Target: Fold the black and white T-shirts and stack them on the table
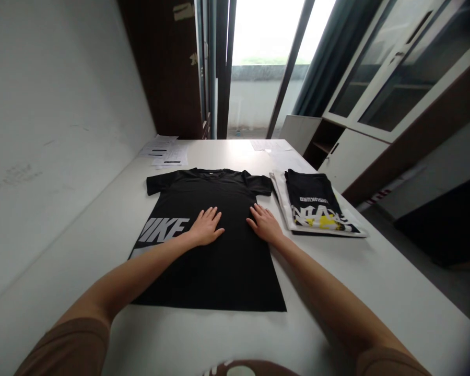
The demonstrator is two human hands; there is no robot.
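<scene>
A black short-sleeved T-shirt [227,271] lies spread flat on the white table, its collar toward the far end and its hem toward me. Large grey letters run across its left side, partly covered by my left forearm. My left hand [207,227] rests palm down on the middle of the shirt with its fingers stretched out. At the shirt's right edge, my right hand [263,223] also lies flat with the fingers extended, their tips on the fabric. Neither hand grips anything.
Folded shirts [311,201], black and white with a yellow print, are stacked on the table [376,282] to the right. Papers [166,151] lie at the far left and more papers [282,155] at the far right. A wall [62,130] borders the left side; cabinets [376,78] stand beyond the right.
</scene>
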